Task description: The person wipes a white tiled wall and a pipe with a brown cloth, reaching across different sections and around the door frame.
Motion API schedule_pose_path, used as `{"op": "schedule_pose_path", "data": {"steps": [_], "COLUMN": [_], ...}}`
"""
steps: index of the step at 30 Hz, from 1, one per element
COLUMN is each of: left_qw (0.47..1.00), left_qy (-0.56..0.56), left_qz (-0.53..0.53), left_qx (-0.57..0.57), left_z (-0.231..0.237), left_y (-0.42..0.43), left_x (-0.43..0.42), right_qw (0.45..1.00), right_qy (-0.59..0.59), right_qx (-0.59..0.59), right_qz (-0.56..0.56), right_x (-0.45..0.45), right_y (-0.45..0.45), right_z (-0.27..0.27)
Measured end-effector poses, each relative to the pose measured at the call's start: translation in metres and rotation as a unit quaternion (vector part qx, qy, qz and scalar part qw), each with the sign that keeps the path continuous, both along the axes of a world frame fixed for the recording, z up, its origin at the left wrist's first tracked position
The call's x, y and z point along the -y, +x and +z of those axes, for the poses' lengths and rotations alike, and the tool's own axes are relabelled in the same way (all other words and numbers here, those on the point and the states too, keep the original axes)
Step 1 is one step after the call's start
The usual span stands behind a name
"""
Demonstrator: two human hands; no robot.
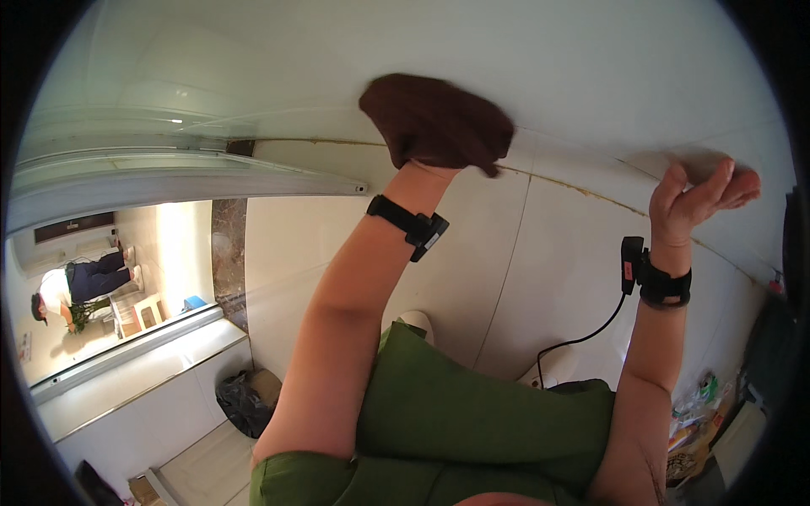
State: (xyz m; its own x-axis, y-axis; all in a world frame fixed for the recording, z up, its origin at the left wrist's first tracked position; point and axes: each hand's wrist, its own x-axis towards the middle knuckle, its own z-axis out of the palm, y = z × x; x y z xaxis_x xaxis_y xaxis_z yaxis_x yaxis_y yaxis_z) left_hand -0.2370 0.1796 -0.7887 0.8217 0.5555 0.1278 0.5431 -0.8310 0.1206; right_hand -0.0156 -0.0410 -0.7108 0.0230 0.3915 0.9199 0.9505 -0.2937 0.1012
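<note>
A dark brown cloth (440,117) covers my left hand (430,136) and lies against the pale, glossy wall panel (569,76). The fingers are hidden under the cloth. A black strap with a small device (417,228) is round that forearm. To the right, my right hand (702,190) is held at the wall with its fingers apart and slightly bent, with nothing in it. Its wrist bears another black strap and device (633,265), from which a black cable runs down towards my green clothing (474,405).
A metal-framed glass panel (190,188) projects at the left, above an opening with a ledge (145,373). Beyond it a person (88,278) stands by a plant. A black bag (243,405) is at lower left; assorted packages (696,424) are at lower right.
</note>
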Motion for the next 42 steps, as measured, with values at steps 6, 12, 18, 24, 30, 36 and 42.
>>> {"op": "schedule_pose_path", "data": {"steps": [6, 12, 18, 24, 30, 36, 42], "left_qw": [0.942, 0.878, 0.884, 0.818, 0.164, 0.204, 0.234], "left_qy": [0.003, 0.017, -0.072, -0.391, -0.804, -0.842, -0.847], "left_qz": [0.336, 0.477, 0.461, 0.247, 0.202, -0.135, 0.059], "left_qx": [0.016, 0.026, -0.02, 0.342, 0.535, 0.48, 0.475], "left_z": [-0.062, -0.054, -0.082, -0.068, -0.07, -0.101, -0.007], "left_y": [-0.051, -0.124, -0.145, -0.093, -0.018, -0.059, -0.083], "left_x": [-0.066, -0.139, -0.152, -0.062, 0.027, 0.02, 0.026], "right_qw": [0.998, 0.996, 0.988, 0.987, 0.99, 0.992, 0.921], "right_qy": [-0.041, -0.073, -0.121, -0.13, -0.11, -0.04, -0.184], "right_qx": [0.04, 0.024, 0.069, 0.088, 0.077, -0.1, -0.261], "right_qz": [0.008, 0.046, 0.062, -0.029, -0.048, 0.069, 0.222], "right_x": [-0.01, -0.012, -0.018, -0.017, -0.012, -0.023, -0.029], "right_y": [0.002, -0.006, -0.009, -0.01, -0.002, -0.037, -0.117], "right_z": [0.003, 0.023, 0.027, 0.016, 0.003, 0.005, -0.026]}}
